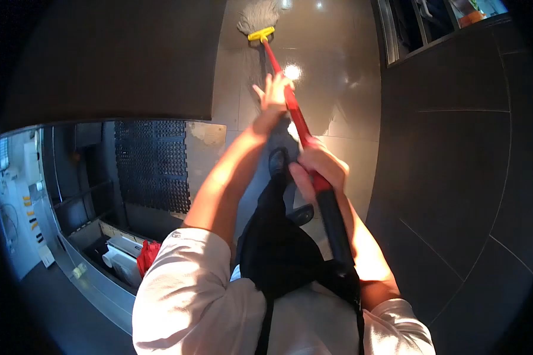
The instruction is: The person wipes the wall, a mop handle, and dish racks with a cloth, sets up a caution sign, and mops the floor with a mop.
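A mop with a red handle [299, 121] runs from my body out across the floor. Its grey string head [259, 16] lies on the wet tiles at the top of the view, joined by a yellow clamp [261, 34]. My right hand [324, 165] is closed around the handle, just above its black grip [334, 228]. Farther along, my left hand [272, 92] is against or right beside the handle, slightly blurred, its fingers spread rather than wrapped round it. Whether its palm presses on the handle, I cannot tell.
Shiny floor tiles [355, 77] run between a dark panel [112, 59] on the left and a dark tiled wall [450, 160] on the right. A black perforated mat [151, 163] lies at left, near a red cloth [148, 255]. My shoes [302, 215] stand below the handle.
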The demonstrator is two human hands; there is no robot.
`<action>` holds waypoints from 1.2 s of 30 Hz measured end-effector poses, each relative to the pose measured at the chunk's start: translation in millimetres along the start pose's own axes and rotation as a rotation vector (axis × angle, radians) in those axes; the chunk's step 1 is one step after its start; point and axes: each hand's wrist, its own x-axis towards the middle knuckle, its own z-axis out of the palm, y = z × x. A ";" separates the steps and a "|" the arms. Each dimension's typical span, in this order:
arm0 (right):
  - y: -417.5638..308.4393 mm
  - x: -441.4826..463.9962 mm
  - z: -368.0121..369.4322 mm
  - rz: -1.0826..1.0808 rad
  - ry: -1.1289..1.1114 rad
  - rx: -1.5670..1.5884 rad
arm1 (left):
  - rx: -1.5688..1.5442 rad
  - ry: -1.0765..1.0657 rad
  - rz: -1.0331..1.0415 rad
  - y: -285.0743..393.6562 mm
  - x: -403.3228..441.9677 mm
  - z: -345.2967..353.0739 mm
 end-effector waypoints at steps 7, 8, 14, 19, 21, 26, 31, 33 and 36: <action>-163.8 -25.1 -116.6 0.148 -0.028 0.174 | -0.083 0.306 0.321 141.8 -160.6 -30.9; -184.5 -26.1 -128.1 0.147 -0.048 0.201 | -0.177 0.232 0.348 152.6 -181.7 -41.5; -243.5 -39.4 -143.3 -0.143 -0.129 0.488 | -0.420 -0.175 0.455 150.5 -266.7 -73.6; -249.7 -45.3 -113.9 -0.194 -0.259 0.582 | -0.336 -0.020 0.600 116.2 -271.5 -66.6; -246.3 -44.0 -96.2 -0.190 -0.198 0.594 | -0.353 -0.027 0.577 91.9 -265.7 -61.4; -207.3 -17.7 -63.0 -0.252 -0.139 0.600 | -0.403 0.020 0.587 47.7 -206.0 -68.1; -161.2 14.6 -16.9 -0.253 0.066 0.512 | -0.456 -0.002 0.621 15.7 -120.4 -90.3; -141.4 31.1 -0.3 -0.248 0.075 0.502 | -0.460 -0.029 0.620 1.8 -83.7 -96.4; -100.3 53.6 25.4 -0.260 0.067 0.526 | -0.360 -0.014 0.627 -33.1 -23.9 -95.5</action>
